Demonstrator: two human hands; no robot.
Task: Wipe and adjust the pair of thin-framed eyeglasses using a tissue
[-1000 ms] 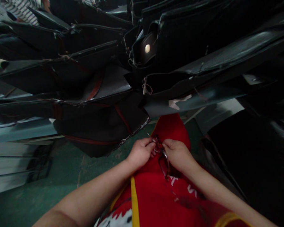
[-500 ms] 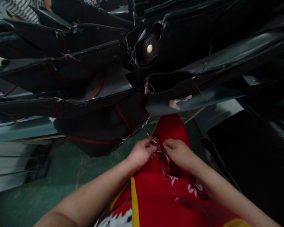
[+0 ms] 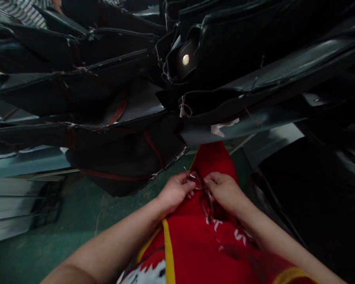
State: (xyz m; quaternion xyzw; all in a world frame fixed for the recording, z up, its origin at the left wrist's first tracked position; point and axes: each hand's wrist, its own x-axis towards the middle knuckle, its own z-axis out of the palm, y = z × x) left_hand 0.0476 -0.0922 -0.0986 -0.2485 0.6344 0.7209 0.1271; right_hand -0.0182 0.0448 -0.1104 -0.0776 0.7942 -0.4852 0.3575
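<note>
My left hand (image 3: 175,192) and my right hand (image 3: 224,190) meet over my lap, just above my red clothing (image 3: 201,248). Both are closed in a pinch on a small dark object with metal loops (image 3: 201,189) that hangs down between them; it looks like scissors or a clasp, and I cannot tell which. The fingertips of both hands nearly touch at its top end.
Stacks of black leather-like pieces (image 3: 130,118) with red trim fan out ahead and to both sides. One piece carries a round metal snap (image 3: 185,59). A green floor (image 3: 83,213) lies at lower left. A person in a striped shirt (image 3: 23,8) is at the top left.
Both hands have stayed pinched on the small object, with only slight shifts of the fingers and of the camera.
</note>
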